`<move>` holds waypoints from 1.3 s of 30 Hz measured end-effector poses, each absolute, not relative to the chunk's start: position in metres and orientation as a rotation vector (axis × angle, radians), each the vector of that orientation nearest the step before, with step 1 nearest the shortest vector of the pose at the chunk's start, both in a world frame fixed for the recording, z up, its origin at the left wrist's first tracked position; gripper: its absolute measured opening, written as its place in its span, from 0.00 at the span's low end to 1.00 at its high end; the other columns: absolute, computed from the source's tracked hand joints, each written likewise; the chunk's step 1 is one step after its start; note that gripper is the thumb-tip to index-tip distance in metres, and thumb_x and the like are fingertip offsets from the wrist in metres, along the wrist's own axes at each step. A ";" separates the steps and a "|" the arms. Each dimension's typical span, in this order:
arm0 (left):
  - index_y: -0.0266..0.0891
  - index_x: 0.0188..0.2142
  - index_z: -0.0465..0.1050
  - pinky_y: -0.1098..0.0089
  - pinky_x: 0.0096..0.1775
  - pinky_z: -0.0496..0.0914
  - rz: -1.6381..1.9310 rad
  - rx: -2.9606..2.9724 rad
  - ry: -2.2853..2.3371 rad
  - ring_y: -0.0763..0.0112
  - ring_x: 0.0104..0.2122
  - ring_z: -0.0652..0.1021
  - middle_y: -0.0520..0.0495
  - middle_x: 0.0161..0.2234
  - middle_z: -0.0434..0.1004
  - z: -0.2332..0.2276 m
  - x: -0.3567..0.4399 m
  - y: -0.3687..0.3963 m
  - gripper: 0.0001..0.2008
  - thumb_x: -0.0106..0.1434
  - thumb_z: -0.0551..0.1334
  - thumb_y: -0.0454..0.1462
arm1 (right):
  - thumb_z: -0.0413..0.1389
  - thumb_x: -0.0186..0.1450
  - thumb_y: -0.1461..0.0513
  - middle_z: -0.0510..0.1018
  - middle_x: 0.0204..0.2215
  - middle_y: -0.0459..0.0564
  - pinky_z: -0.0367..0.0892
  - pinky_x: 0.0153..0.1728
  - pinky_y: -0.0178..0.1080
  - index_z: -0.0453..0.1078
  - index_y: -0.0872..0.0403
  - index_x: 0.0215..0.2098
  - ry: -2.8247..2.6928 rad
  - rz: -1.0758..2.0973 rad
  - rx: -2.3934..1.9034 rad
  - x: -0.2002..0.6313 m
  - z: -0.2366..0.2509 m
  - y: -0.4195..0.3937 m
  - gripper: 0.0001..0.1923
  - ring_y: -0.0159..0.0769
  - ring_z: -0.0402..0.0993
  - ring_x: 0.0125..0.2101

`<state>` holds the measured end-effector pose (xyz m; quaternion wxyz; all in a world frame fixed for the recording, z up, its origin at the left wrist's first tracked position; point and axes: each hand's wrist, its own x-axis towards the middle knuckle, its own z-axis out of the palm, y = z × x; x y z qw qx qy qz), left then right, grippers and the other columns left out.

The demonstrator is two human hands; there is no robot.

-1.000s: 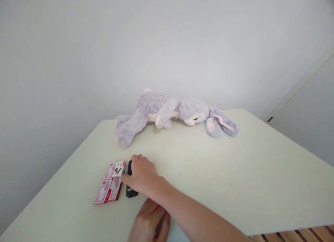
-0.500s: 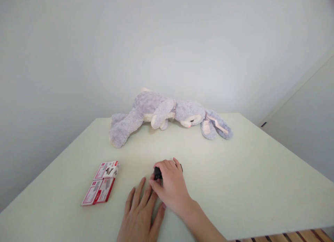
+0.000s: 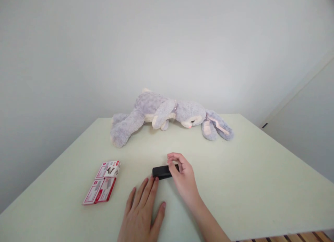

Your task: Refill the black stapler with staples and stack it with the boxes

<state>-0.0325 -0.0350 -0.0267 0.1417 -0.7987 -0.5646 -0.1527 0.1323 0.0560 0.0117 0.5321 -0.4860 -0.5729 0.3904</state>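
Note:
A black stapler [image 3: 162, 171] lies lengthwise across the table in front of me. My left hand [image 3: 142, 210] is flat on the tabletop with its fingers spread, and its middle fingertips touch the stapler's front left edge. Over the right end of the stapler is my right hand [image 3: 184, 176], its fingers curled and its thumb tip close to the fingertips. Whether anything small sits in that pinch is hidden. The right hand covers part of the stapler's right end.
Red and white staple boxes [image 3: 102, 182] lie together on the left side of the pale table [image 3: 247, 186]. A lilac plush rabbit [image 3: 153, 108] is stretched out on its side along the back, near the wall. Wooden slats [image 3: 294, 237] show below the front right edge.
My right hand has come off the stapler's left part and shifted right, uncovering most of its length. My left hand has barely moved.

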 end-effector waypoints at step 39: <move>0.49 0.73 0.50 0.32 0.64 0.58 -0.831 -1.828 -2.150 0.40 0.69 0.61 0.37 0.72 0.55 -0.018 -0.078 -0.043 0.34 0.71 0.58 0.46 | 0.60 0.65 0.50 0.79 0.55 0.52 0.69 0.65 0.50 0.74 0.49 0.49 -0.325 1.155 -0.991 0.218 -0.005 0.019 0.18 0.43 0.75 0.59</move>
